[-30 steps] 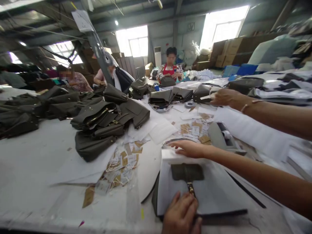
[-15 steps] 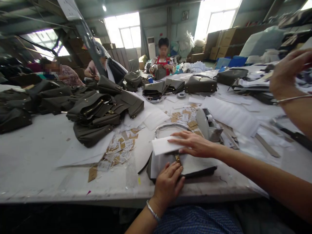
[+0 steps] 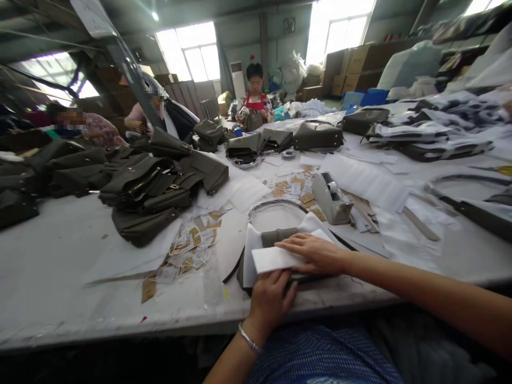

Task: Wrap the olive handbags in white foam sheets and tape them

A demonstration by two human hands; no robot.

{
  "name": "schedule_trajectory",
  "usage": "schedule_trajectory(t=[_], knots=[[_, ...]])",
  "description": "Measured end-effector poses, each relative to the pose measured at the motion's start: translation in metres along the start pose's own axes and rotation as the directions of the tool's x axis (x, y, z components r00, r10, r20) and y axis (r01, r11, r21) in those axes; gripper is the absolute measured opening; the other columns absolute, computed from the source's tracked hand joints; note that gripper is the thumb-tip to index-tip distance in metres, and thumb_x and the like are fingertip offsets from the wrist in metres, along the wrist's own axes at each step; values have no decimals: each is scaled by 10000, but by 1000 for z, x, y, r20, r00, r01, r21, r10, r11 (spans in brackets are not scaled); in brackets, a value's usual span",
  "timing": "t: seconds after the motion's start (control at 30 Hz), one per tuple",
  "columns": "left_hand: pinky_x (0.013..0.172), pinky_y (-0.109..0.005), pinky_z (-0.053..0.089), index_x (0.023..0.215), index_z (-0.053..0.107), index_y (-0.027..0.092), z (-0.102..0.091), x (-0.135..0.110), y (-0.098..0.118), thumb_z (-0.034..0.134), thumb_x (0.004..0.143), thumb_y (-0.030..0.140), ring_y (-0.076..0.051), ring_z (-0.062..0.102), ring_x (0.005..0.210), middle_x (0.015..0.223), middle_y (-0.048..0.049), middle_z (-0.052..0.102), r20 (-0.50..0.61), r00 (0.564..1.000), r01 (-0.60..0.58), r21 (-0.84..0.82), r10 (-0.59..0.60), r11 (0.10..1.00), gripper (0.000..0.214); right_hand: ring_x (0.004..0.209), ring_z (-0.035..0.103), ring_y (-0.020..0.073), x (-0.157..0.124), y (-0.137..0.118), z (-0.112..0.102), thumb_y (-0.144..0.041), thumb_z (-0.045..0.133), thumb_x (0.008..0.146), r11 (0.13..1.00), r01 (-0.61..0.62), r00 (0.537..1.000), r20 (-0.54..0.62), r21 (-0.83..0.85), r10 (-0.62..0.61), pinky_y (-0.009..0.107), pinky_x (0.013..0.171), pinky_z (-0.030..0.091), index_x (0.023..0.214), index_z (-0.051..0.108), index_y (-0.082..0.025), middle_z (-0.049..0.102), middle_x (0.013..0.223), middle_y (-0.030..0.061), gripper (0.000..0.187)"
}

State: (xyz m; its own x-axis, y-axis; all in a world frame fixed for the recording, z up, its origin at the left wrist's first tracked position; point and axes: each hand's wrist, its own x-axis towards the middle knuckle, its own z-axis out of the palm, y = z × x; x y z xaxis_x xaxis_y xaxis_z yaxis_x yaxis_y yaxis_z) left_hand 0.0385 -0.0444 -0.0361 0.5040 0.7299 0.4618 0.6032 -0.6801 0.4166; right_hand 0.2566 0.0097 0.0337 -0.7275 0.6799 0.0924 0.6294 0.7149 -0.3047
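Observation:
A dark olive handbag [image 3: 279,234] lies on the table in front of me, partly wrapped in white foam sheet, its wrapped handle [image 3: 276,204] arching away from me. My right hand [image 3: 316,253] is on a folded white foam strip [image 3: 269,260] over the front of the bag, fingers stretched along its top and thumb at its near edge. At the strip's lower edge rests my left hand [image 3: 272,293], fingers extended against the bag's front; the clasp is hidden. A dark strap [image 3: 232,271] sticks out at the bag's left.
A grey tape dispenser [image 3: 332,200] stands behind the bag. Tags with strings [image 3: 196,240] lie scattered to the left, beside piled olive bags [image 3: 148,186]. Foam sheets [image 3: 364,178] and another handbag [image 3: 480,208] lie right. A co-worker [image 3: 255,101] sits across the table.
My right hand has brought the foam strip down towards me, over the clasp, uncovering an olive part of the bag behind it. Another person's arm at the right has mostly left view.

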Motion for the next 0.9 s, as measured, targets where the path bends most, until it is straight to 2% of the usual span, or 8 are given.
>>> schedule_trajectory(t=[0.1, 0.17, 0.33, 0.47, 0.6, 0.73, 0.8, 0.9], knots=[[1048, -414, 511, 1293, 586, 221, -2, 2, 0, 570, 943, 274, -228, 617, 1167, 1260, -56, 670, -15, 999, -52, -12, 52, 999, 354, 1119, 565, 267, 8, -5, -6, -105, 635, 725, 988, -153, 979, -134, 30, 156, 397, 982, 433, 1512, 352, -191, 640, 1246, 111, 841], [1115, -415, 453, 1306, 577, 208, -2, 2, 0, 553, 951, 266, -218, 583, 1231, 1311, -64, 642, -20, 997, -74, -22, 74, 997, 360, 1026, 593, 240, 12, -9, -5, -45, 587, 692, 970, -231, 953, -183, 77, 242, 364, 936, 443, 1506, 349, -195, 679, 1115, 79, 862], [1073, -393, 496, 1305, 586, 215, -1, 1, 0, 568, 946, 292, -217, 599, 1205, 1299, -58, 651, -24, 999, -37, -11, 37, 999, 367, 902, 619, 234, 20, -9, 9, -74, 603, 704, 961, -264, 961, -69, 79, 269, 342, 829, 446, 1522, 326, -231, 702, 989, 49, 878], [1033, -377, 527, 1292, 599, 209, -1, 0, 2, 589, 935, 283, -220, 625, 1164, 1282, -58, 666, -40, 999, -26, -2, 26, 1000, 365, 954, 637, 268, 21, -7, 14, -83, 622, 674, 968, -252, 968, -16, 6, 252, 373, 863, 449, 1487, 403, -191, 709, 1051, 90, 849], [1036, -385, 523, 1283, 604, 208, -3, 1, 3, 583, 939, 280, -221, 624, 1172, 1285, -63, 665, -34, 999, -30, 0, 30, 1000, 353, 1013, 633, 283, 22, -10, -3, -140, 644, 729, 977, -209, 978, 9, -47, 210, 386, 890, 459, 1433, 489, -169, 696, 1131, 121, 722], [1125, -420, 437, 1295, 588, 201, -4, 3, 3, 554, 952, 254, -217, 572, 1255, 1334, -67, 633, -19, 997, -75, -3, 75, 997, 348, 1157, 550, 311, 19, -13, -21, -377, 661, 871, 973, -175, 975, -165, -153, 150, 445, 985, 409, 1475, 447, -264, 618, 1311, 111, 651], [1111, -419, 446, 1290, 588, 200, -4, 2, 4, 559, 950, 253, -219, 588, 1227, 1309, -73, 645, -11, 998, -55, -9, 55, 998, 345, 1253, 483, 334, 14, -15, -15, -484, 635, 893, 969, -157, 973, -199, -192, 119, 482, 1044, 359, 1479, 441, -284, 528, 1436, 111, 649], [986, -402, 530, 1166, 648, 210, -3, 1, 4, 602, 924, 261, -233, 649, 1075, 1130, -60, 710, 11, 1000, -8, -20, 9, 1000, 252, 1392, 361, 346, 3, -18, 12, -588, 542, 920, 982, -86, 992, -108, -166, 68, 527, 1125, 269, 1518, 375, -240, 403, 1542, 131, 712]])
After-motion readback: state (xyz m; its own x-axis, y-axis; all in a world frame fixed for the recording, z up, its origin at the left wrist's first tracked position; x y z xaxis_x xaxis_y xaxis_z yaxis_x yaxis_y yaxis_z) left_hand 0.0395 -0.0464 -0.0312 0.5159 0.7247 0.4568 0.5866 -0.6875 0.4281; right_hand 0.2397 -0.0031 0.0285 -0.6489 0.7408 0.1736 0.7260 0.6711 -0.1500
